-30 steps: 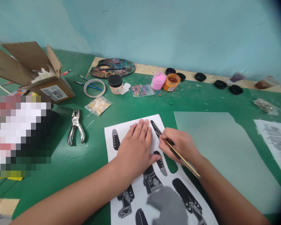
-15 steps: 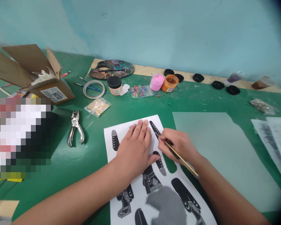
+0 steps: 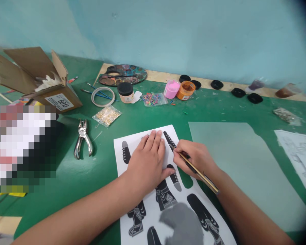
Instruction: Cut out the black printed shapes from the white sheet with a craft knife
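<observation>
My left hand (image 3: 148,160) lies flat on a white printed sheet (image 3: 119,149), fingers stretched out and thumb pointing right. In my right hand (image 3: 197,154) is a slim gold craft knife (image 3: 206,180), gripped like a pen. Its thin tip meets the sheet at a narrow black printed shape (image 3: 169,139) near the upper right edge. Other black-and-grey figure parts are printed below, such as a patterned leg piece (image 3: 136,221). A rounded opening (image 3: 187,180) along the sheet's right side shows green tabletop. My left hand hides part of the print.
Metal pliers-like punch (image 3: 83,139) lies left, below a bag of gold bits (image 3: 107,116). An open carton (image 3: 62,102), tape roll (image 3: 92,98), palette (image 3: 132,73), pink jar (image 3: 171,90) and orange jar (image 3: 185,92) stand behind. A translucent sheet (image 3: 232,163) lies right.
Both hands and the knife stay almost in place, with the knife's rear end shifted slightly right. At the far right edge, the drawn papers have changed position. The view has shifted a little.
</observation>
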{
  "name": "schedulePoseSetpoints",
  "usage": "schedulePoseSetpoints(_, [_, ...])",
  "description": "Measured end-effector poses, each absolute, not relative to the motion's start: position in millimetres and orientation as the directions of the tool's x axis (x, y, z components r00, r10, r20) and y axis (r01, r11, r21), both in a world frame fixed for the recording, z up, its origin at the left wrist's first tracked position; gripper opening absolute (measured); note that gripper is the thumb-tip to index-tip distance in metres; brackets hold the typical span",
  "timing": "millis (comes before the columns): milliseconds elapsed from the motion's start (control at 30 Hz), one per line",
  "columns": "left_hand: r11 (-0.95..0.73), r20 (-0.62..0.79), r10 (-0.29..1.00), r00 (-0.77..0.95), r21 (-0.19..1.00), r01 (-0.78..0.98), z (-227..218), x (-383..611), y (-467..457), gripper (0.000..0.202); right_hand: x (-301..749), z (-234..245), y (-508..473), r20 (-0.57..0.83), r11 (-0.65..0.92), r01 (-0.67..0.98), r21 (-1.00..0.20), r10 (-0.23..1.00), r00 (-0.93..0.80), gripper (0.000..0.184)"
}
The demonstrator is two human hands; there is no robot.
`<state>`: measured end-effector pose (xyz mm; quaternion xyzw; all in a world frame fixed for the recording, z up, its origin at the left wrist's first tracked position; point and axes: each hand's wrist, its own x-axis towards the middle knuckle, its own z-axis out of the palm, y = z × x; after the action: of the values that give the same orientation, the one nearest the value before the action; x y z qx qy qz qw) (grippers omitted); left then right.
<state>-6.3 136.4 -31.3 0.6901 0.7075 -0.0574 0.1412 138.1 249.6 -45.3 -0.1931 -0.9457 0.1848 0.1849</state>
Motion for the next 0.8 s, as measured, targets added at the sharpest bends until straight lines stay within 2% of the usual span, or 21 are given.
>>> schedulePoseSetpoints(800, [0.035,-0.292,0.956,-0.003,0.105,0.994,-30.9,-6.2,136.5,0.092,140.8,-49.3,250.6,0.225,0.839,0.296,-0.457,0.431,-0.874,0.017])
